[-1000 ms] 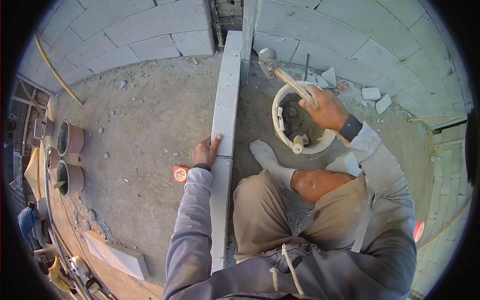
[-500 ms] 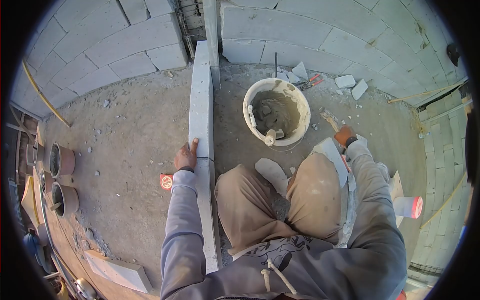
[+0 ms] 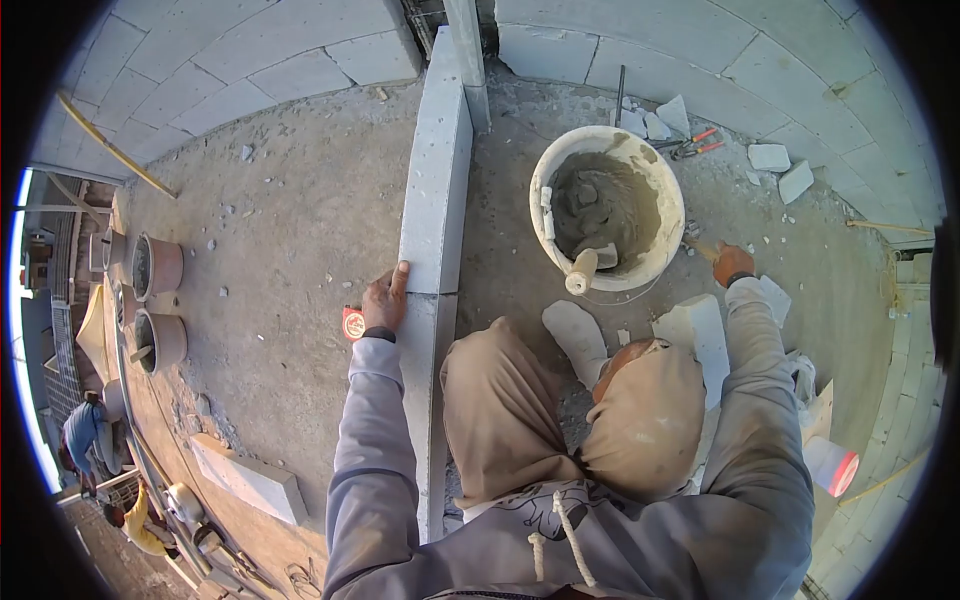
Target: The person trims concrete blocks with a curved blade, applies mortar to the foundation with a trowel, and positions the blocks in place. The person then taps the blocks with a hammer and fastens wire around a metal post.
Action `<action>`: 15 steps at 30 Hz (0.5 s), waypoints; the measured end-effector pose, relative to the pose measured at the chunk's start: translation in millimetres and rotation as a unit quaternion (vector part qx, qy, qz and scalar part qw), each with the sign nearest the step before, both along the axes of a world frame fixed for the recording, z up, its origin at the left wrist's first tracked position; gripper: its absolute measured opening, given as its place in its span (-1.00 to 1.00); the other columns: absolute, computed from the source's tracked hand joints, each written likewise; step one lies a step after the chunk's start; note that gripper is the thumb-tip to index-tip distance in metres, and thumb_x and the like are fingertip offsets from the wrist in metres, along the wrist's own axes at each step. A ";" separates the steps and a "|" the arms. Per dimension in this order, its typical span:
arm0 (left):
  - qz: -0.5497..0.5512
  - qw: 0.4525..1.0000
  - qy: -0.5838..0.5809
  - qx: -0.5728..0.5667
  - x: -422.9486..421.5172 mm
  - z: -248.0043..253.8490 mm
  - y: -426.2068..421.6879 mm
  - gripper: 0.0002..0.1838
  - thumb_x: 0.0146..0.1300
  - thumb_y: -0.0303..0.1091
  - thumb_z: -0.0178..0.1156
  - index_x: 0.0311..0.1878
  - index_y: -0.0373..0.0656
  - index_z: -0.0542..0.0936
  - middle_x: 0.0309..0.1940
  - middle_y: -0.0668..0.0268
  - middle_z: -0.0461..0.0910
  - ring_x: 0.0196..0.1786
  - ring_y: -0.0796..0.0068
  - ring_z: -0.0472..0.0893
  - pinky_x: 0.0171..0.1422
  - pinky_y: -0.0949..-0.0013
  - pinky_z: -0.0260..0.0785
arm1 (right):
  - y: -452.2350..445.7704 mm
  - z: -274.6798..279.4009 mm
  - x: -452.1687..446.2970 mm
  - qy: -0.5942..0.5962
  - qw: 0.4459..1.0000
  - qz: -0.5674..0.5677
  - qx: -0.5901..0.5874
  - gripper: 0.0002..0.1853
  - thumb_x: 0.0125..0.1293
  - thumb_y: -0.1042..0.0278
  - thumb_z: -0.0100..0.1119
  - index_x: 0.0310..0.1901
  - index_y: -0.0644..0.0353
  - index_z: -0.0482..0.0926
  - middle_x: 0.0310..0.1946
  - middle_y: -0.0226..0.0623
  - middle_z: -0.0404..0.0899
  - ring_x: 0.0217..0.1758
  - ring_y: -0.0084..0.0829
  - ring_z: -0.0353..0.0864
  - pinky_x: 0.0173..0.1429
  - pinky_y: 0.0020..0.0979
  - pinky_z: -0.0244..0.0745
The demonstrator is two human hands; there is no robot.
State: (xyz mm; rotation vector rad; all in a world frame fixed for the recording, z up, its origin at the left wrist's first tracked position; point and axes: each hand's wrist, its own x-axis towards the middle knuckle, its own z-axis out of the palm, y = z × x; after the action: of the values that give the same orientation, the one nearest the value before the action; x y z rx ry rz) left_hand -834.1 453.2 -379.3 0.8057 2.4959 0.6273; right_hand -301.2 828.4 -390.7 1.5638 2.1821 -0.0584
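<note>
My left hand (image 3: 385, 302) grips the left edge of a low row of pale lightweight concrete blocks (image 3: 428, 230), near a joint; its thumb lies on top. Beside it on the floor is a red tape measure (image 3: 353, 323). To the right, my right hand (image 3: 733, 262) is closed around a light-brown, wooden-looking handle (image 3: 706, 247), low over the floor; its far end is unclear. Between the hands stands a white bucket (image 3: 540, 222) of grey mortar. A tool with a pale, round-ended handle (image 3: 581, 271) leans on its near rim.
Block pieces (image 3: 575, 338) lie around my knees, and a larger cut block (image 3: 250, 478) rests at lower left. Red-handled pliers (image 3: 697, 144) lie behind the bucket. Two mortar buckets (image 3: 160, 340) stand at far left. Other people (image 3: 85, 437) are beyond the floor edge.
The view has shifted, so the wall and bucket sit further right. My right hand, with the handle, has come nearer the bucket's right side. My left hand stays on the blocks.
</note>
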 end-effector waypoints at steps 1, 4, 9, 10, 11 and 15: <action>0.014 1.000 0.004 -0.005 -2.4 -3.0 -9.7 -0.21 0.34 0.42 -0.17 -0.19 -0.22 0.67 -0.30 -0.13 0.64 -0.13 -0.18 0.63 -0.04 0.00 0.41 | -1.2 1.3 9.9 0.030 0.999 -0.018 0.002 -0.54 0.16 0.19 0.30 0.09 0.14 0.55 -0.21 -0.04 0.67 -0.06 -0.04 0.66 0.04 -0.11 0.54; 0.061 0.993 -0.081 -0.062 -30.9 -42.4 -47.9 -0.24 0.36 0.35 -0.10 -0.30 -0.28 0.67 -0.34 -0.09 0.65 -0.22 -0.09 0.64 -0.09 0.08 0.43 | -4.2 -2.8 27.7 0.072 0.985 0.093 0.126 -0.61 0.19 0.22 0.28 0.04 0.15 0.57 -0.25 -0.04 0.66 -0.06 -0.03 0.65 0.05 -0.12 0.52; 0.027 0.997 0.067 0.024 -26.2 -71.2 -75.6 -0.42 0.43 0.13 -0.01 -0.20 -0.28 0.68 -0.32 0.01 0.68 -0.21 0.07 0.65 -0.06 0.15 0.43 | -36.9 49.3 -63.7 0.364 0.923 0.028 0.118 -0.78 0.22 0.29 0.24 -0.14 0.18 0.58 -0.27 -0.06 0.63 -0.10 0.03 0.60 -0.02 -0.08 0.48; -0.012 0.991 0.135 0.019 -27.0 -75.6 -76.5 -0.44 0.44 0.10 0.00 -0.17 -0.29 0.67 -0.29 0.02 0.69 -0.19 0.10 0.66 -0.05 0.16 0.43 | -50.9 64.7 -90.3 0.393 0.912 0.064 0.096 -0.79 0.22 0.29 0.24 -0.15 0.17 0.58 -0.28 -0.04 0.63 -0.12 0.04 0.60 -0.04 -0.06 0.47; 0.028 0.992 0.109 0.053 -20.0 -61.3 -66.4 -0.46 0.44 0.08 0.01 -0.11 -0.31 0.65 -0.23 0.00 0.68 -0.14 0.11 0.66 -0.01 0.17 0.44 | -64.3 78.5 -116.3 0.420 0.899 0.101 0.075 -0.80 0.23 0.28 0.24 -0.16 0.16 0.58 -0.29 -0.01 0.63 -0.14 0.04 0.60 -0.07 -0.05 0.47; 0.130 0.981 0.025 0.143 28.7 30.0 3.2 -0.41 0.43 0.06 0.03 0.14 -0.35 0.55 0.04 -0.06 0.62 0.10 0.09 0.61 0.18 0.23 0.41 | -94.2 95.9 -194.5 0.350 0.913 0.141 -0.156 -0.71 0.33 0.06 0.14 -0.19 0.13 0.57 -0.34 0.03 0.62 -0.15 0.05 0.61 -0.08 -0.01 0.45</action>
State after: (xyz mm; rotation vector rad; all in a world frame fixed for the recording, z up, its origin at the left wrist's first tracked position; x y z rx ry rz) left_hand -805.4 456.4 -349.3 0.5989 2.6159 1.0887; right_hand -495.7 734.2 -294.8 1.1268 2.7237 -0.9581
